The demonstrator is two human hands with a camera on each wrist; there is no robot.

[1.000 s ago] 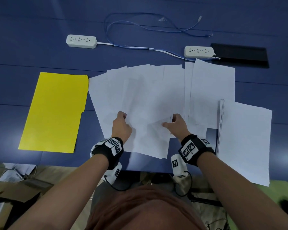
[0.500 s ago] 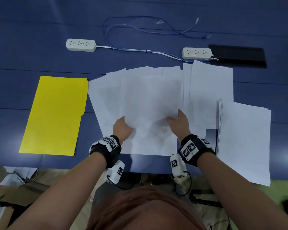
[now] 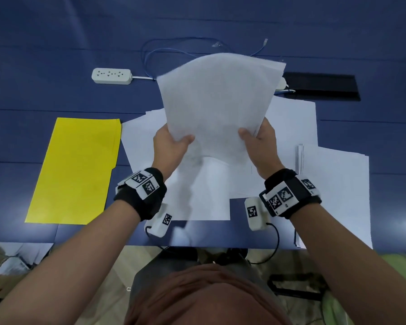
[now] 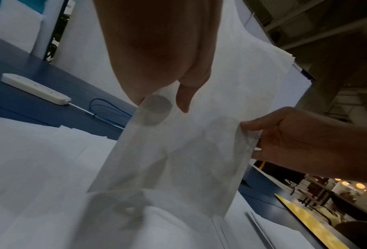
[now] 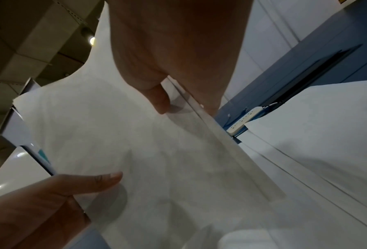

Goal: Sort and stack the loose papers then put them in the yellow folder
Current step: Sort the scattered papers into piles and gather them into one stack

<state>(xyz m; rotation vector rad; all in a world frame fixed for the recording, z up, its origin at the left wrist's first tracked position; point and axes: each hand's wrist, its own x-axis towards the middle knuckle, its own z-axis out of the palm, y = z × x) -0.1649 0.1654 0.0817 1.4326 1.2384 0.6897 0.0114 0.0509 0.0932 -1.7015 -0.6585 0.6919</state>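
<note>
Below, we see the blue table (image 3: 56, 55), then the loose papers (image 3: 291, 127) spread at centre, a squared stack (image 3: 338, 195) at right, and the yellow folder (image 3: 75, 170), closed, lying flat at left. Above them a lifted bundle of sheets (image 3: 218, 102) is pinched at its near corners, thumbs on top, by the left hand (image 3: 171, 146) and right hand (image 3: 260, 141). Because the bundle bows and fans, we judge that sheets could slip out.
</note>
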